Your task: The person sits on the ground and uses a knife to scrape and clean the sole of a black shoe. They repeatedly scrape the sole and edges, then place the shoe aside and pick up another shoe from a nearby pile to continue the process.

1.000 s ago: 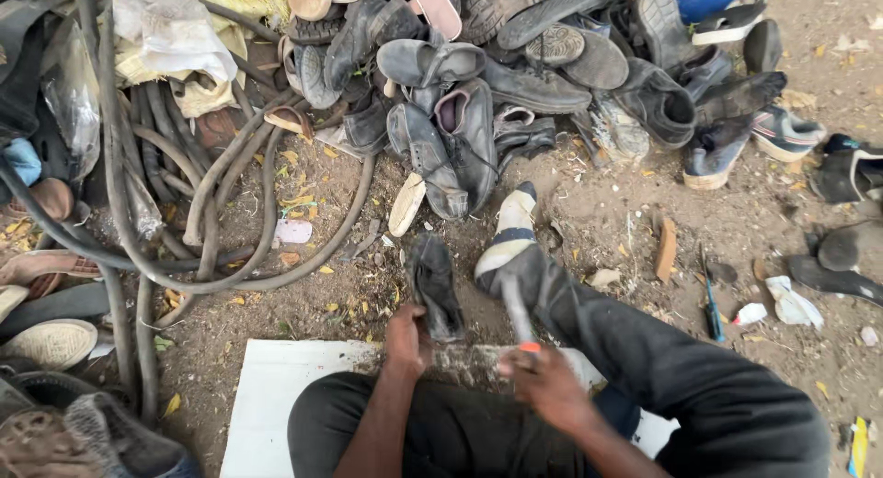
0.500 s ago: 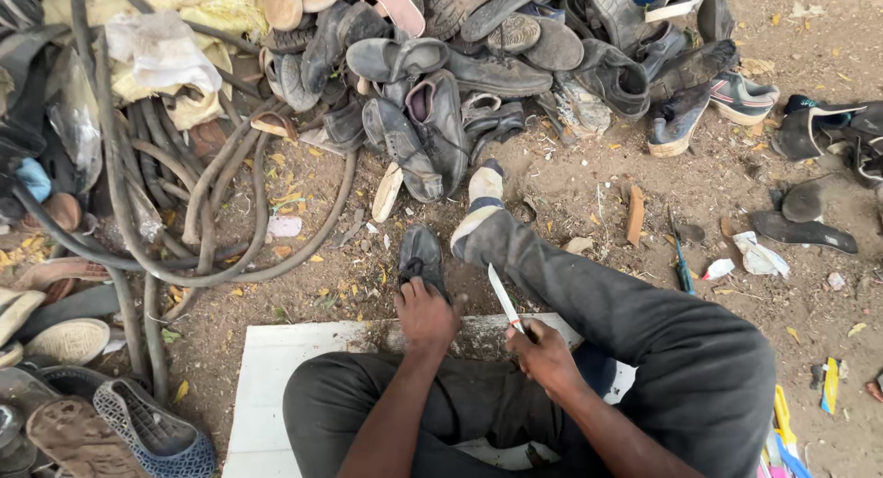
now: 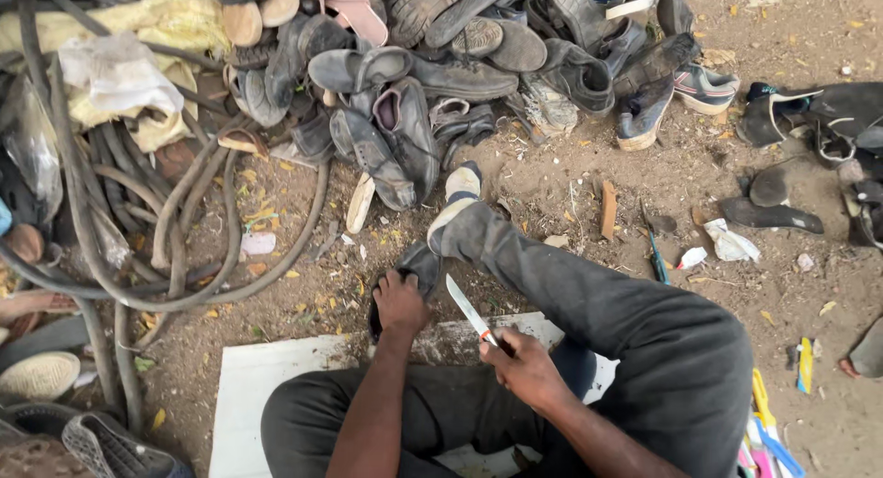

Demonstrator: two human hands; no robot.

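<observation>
Holding: the left hand (image 3: 400,303) presses down on a dark shoe (image 3: 418,264), and the right hand (image 3: 524,368) holds a knife (image 3: 471,312).
Where the shoe is: on the dirt, just at the top edge of the white board (image 3: 248,386), at 12 o'clock from the person's lap and touching the left hand.
Risk one: the blade points toward 11 o'clock, right at the left hand. I think a slip could cut those fingers, because they sit close to the tip.
Risk two: the shoe lies on loose dirt. It may slide if pushed hard, and then the knife could miss.
Risk three: the stretched leg (image 3: 552,276) lies just beside the blade at 1 o'clock, so a wild stroke could hit it.
Left grip: fingers bent and spread flat over the shoe, pressing it, not wrapped around it.
Right grip: closed tight around the knife handle, with the blade sticking out.
Around: a pile of old shoes (image 3: 441,55) at 12 o'clock, hoses (image 3: 175,211) at 10 o'clock.
</observation>
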